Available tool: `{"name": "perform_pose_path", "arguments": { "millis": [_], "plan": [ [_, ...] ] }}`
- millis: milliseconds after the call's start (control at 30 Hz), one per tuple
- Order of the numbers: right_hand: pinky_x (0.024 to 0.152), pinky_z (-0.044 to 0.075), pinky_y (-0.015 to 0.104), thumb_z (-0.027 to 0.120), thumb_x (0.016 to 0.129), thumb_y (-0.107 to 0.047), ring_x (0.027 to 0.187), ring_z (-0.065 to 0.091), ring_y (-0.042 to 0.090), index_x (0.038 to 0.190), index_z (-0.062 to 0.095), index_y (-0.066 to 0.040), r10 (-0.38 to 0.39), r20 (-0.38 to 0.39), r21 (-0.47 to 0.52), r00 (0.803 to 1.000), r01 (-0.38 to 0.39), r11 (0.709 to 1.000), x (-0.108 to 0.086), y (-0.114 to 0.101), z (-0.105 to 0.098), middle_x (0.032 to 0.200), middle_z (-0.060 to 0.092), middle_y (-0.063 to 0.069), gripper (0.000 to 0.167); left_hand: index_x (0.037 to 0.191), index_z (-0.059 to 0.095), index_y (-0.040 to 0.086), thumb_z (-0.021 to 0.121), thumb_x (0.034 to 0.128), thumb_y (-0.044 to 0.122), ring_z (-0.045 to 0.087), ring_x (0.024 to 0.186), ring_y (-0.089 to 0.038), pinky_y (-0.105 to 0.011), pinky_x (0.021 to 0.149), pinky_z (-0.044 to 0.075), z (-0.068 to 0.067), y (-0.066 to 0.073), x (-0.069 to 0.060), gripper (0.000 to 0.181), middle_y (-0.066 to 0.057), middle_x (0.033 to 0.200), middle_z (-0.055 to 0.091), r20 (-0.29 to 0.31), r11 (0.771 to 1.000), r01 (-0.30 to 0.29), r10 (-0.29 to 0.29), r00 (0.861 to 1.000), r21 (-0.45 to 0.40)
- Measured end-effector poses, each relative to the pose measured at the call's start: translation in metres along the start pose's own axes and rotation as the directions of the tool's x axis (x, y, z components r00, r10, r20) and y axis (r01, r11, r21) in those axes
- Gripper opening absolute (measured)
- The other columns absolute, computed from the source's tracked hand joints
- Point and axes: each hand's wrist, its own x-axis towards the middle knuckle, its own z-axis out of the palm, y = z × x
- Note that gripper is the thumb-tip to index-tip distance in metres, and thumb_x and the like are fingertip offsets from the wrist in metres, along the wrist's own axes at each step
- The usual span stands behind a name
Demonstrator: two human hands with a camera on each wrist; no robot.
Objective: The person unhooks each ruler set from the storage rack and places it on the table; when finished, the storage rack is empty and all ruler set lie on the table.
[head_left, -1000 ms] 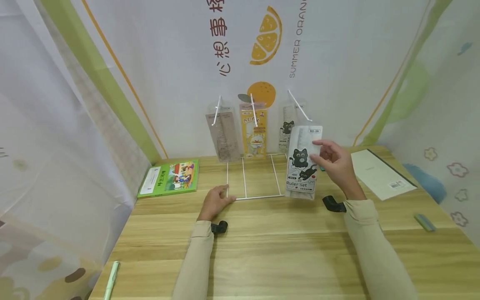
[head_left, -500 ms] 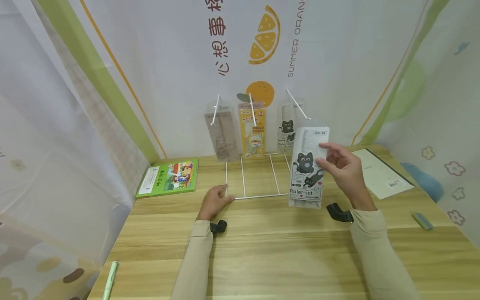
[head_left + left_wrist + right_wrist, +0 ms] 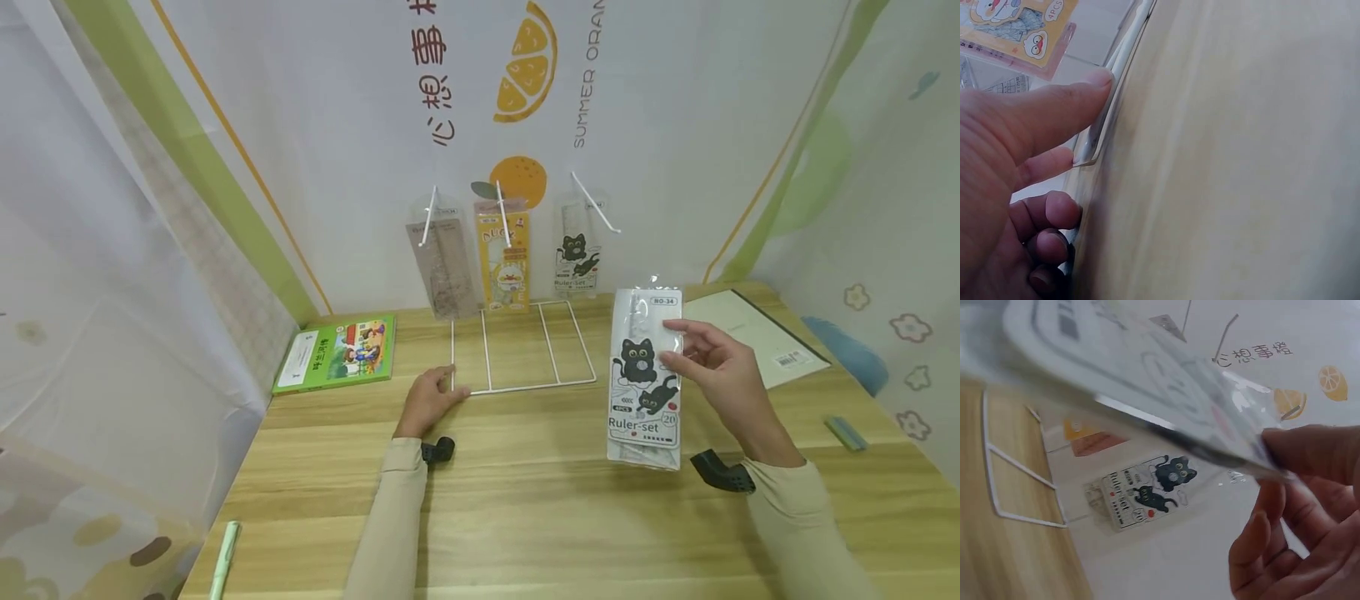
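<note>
My right hand [image 3: 716,367] pinches a black-cat ruler set pack [image 3: 645,375] by its right edge, thumb in front. The pack hangs upright above the table, below and right of the right hook's [image 3: 596,202] tip and apart from it. In the right wrist view the pack [image 3: 1147,381] is seen edge-on and blurred. My left hand [image 3: 429,402] holds the front left corner of a white wire rack [image 3: 532,388], thumb on the wire [image 3: 1099,128] and a fingertip at the corner. Another cat ruler set [image 3: 576,250] hangs on the right hook.
A brown ruler pack [image 3: 442,271] and a yellow duck pack [image 3: 504,262] hang on the other hooks. A green book [image 3: 337,354] lies left, a pale notebook [image 3: 750,337] right. An eraser-like block [image 3: 846,433] and a green pen [image 3: 223,558] lie near the table's sides.
The right hand has drawn the cat ruler set off the right hook's tip, moving it right and down toward the person. The left hand has stayed at the rack's corner.
</note>
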Motion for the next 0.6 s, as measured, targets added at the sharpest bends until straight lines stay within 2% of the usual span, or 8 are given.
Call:
{"name": "perform_pose_path", "arguments": {
  "millis": [133, 267, 400, 500, 600],
  "plan": [
    [0.066, 0.049, 0.019, 0.074, 0.092, -0.011, 0.073, 0.057, 0.010, 0.134, 0.061, -0.010, 0.090, 0.082, -0.036, 0.993, -0.087, 0.996, -0.009, 0.013, -0.008, 0.083, 0.063, -0.008, 0.043, 0.137, 0.059, -0.001, 0.079, 0.0877, 0.028, 0.051, 0.082, -0.022, -0.038, 0.075, 0.047, 0.000, 0.001, -0.001, 0.060, -0.011, 0.091, 0.058, -0.001, 1.000, 0.005, -0.005, 1.000, -0.003],
    [0.058, 0.045, 0.020, 0.075, 0.092, -0.012, 0.066, 0.053, 0.009, 0.128, 0.064, -0.012, 0.183, 0.153, -0.039, 0.971, -0.180, 0.983, -0.013, 0.028, -0.013, 0.079, 0.063, -0.009, 0.038, 0.137, 0.059, -0.001, 0.079, 0.0878, 0.028, 0.051, 0.083, -0.022, -0.037, 0.074, 0.047, -0.002, -0.001, 0.000, 0.061, -0.011, 0.092, 0.058, 0.001, 1.000, 0.010, -0.010, 1.000, -0.001],
    [0.049, 0.036, 0.022, 0.075, 0.091, -0.013, 0.056, 0.042, 0.007, 0.129, 0.060, -0.003, 0.274, 0.217, -0.071, 0.937, -0.265, 0.962, -0.018, 0.045, -0.014, 0.073, 0.063, -0.010, 0.042, 0.137, 0.058, -0.001, 0.079, 0.0879, 0.028, 0.050, 0.081, -0.022, -0.035, 0.072, 0.045, -0.001, -0.002, 0.001, 0.061, -0.010, 0.091, 0.056, 0.004, 1.000, 0.017, -0.017, 1.000, -0.005],
    [0.048, 0.035, 0.022, 0.075, 0.091, -0.014, 0.054, 0.039, 0.005, 0.134, 0.054, 0.004, 0.342, 0.255, -0.112, 0.904, -0.324, 0.940, -0.023, 0.057, -0.014, 0.072, 0.061, -0.009, 0.052, 0.137, 0.059, 0.000, 0.079, 0.0878, 0.028, 0.050, 0.081, -0.022, -0.035, 0.073, 0.045, -0.001, -0.001, 0.001, 0.060, -0.010, 0.090, 0.056, 0.003, 1.000, 0.019, -0.018, 1.000, -0.008],
    [0.049, 0.036, 0.022, 0.075, 0.090, -0.014, 0.054, 0.039, 0.006, 0.138, 0.052, 0.005, 0.404, 0.281, -0.148, 0.871, -0.376, 0.915, -0.029, 0.067, -0.013, 0.072, 0.060, -0.008, 0.057, 0.137, 0.059, 0.000, 0.079, 0.0875, 0.028, 0.050, 0.082, -0.022, -0.037, 0.074, 0.046, 0.000, -0.001, 0.001, 0.060, -0.010, 0.090, 0.057, 0.003, 1.000, 0.013, -0.012, 1.000, -0.008]
  ]
}}
